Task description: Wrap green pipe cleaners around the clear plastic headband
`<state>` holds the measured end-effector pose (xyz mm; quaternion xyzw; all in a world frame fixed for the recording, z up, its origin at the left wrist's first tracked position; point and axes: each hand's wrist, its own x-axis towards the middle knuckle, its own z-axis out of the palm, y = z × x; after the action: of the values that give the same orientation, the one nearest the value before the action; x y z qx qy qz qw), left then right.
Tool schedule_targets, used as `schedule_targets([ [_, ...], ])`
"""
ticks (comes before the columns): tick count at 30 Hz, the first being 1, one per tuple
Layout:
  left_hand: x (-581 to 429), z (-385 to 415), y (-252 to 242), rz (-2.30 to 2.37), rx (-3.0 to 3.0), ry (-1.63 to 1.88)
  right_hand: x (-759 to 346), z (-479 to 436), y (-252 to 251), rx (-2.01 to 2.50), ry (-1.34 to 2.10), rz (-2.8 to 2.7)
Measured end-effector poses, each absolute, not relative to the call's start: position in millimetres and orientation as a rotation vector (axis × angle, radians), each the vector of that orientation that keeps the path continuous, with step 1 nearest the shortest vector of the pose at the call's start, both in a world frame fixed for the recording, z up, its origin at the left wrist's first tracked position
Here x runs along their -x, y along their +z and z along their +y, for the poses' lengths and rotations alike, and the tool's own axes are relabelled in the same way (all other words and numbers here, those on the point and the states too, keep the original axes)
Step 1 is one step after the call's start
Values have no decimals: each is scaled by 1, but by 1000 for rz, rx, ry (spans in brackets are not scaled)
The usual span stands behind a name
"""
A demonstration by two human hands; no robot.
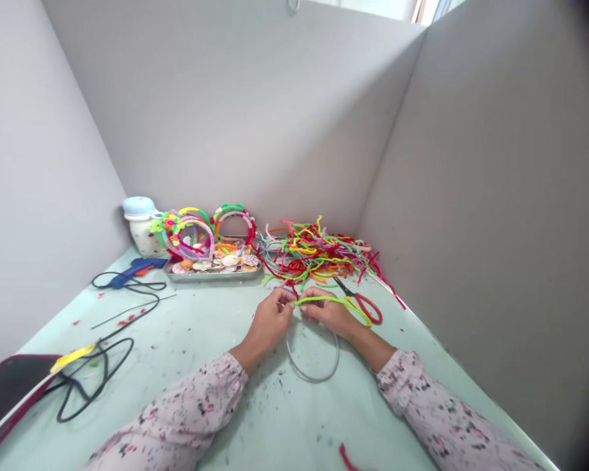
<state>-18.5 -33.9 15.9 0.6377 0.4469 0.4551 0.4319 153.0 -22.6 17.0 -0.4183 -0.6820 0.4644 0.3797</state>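
While the grey wire hoop [314, 380] sits beneath and between both hands, its curve pointing back toward the person, the bright green strand [319, 299] starts at the left hand's [269, 319] pinched fingertips, which clamp it. Right hand [332, 314] has fingers curled, exact grip unclear; strand crosses over it, long axis roughly left-right, pointing right toward scissors [368, 307].

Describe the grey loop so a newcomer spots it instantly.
On the pale green tabletop, find the left hand and right hand close together, nearer the wearer than the heap of coloured stems. Below the hands curves a thin loop. Its bare, plain grey sets it apart from the bright green stem at the right hand.
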Motion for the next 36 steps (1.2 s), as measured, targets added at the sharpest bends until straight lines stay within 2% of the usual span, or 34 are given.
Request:
schedule_targets([
  [10, 24, -48, 9, 1253, -1818, 1016, -148, -28, 16, 1130, 1111, -1824],
  [36, 26, -45, 3, 1268, -1895, 1090, -148, -27, 13, 1132, 1108, -1872],
])
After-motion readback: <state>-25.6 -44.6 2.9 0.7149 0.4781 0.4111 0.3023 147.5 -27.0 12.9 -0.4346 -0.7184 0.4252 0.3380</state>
